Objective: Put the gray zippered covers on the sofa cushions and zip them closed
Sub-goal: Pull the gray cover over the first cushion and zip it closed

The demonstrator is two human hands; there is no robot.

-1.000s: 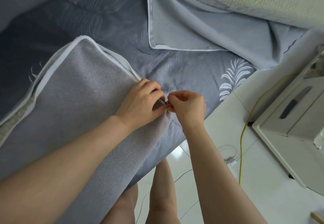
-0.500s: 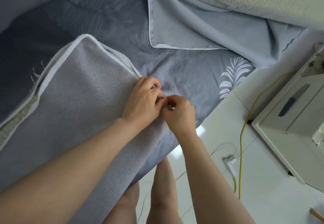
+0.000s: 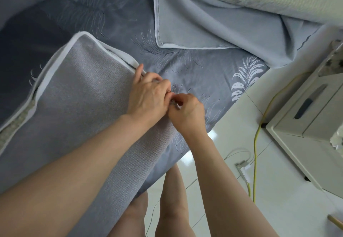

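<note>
left hand [image 3: 146, 97] has crept up the edge of the gray cover [image 3: 83, 97], right hand [image 3: 187, 113] tucked in against it. left fingers [image 3: 157, 81] clamp that edge, right fingers [image 3: 181, 99] pinch what looks like the zip pull [image 3: 174, 103], at the cover's near-right corner on the bed [image 3: 185, 66]. zipping looks barely started.

Gray cover [image 3: 78, 95], feather-print blue sheet [image 3: 194, 73]

The left hand [image 3: 148, 98] grips the edge of a gray woven zippered cushion cover [image 3: 83, 97]; touching it, the right hand [image 3: 188, 113] pinches a small metal zipper pull [image 3: 173, 103].
</note>
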